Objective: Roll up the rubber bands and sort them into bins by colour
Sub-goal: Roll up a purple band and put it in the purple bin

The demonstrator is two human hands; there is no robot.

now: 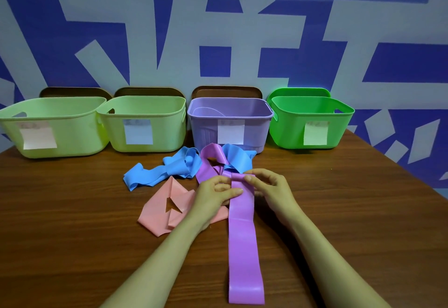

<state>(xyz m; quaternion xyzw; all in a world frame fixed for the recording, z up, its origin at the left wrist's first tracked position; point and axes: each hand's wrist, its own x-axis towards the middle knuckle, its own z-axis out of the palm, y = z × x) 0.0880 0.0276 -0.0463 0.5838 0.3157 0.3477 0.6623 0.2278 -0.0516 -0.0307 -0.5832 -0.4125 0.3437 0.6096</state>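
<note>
We pinch the rolled end of one purple band (243, 247) between our left hand (218, 193) and right hand (269, 186), fingers curled on it. Its flat length runs from the grip back toward us. One pink band (157, 213) lies just left of the grip. Blue bands (155, 174), seemingly two, lie just beyond it, and four bins (257, 113) stand farther beyond.

On the brown wooden table (72, 247), four plastic bins stand in a row along the far edge: a wide pale green tub (52, 128) at the left, a second pale green tub (143, 125) beside it, a lilac bin (206, 123) next, a bright green tub (291, 128) at the right. Just near of the lilac bin lies a crumpled blue rubber band (155, 174), with a folded pink rubber band (155, 213) nearer. Right of the pink one, a long purple rubber band (242, 247) runs to the near edge, its far end pinched between the left hand (218, 193) and right hand (271, 186).
</note>
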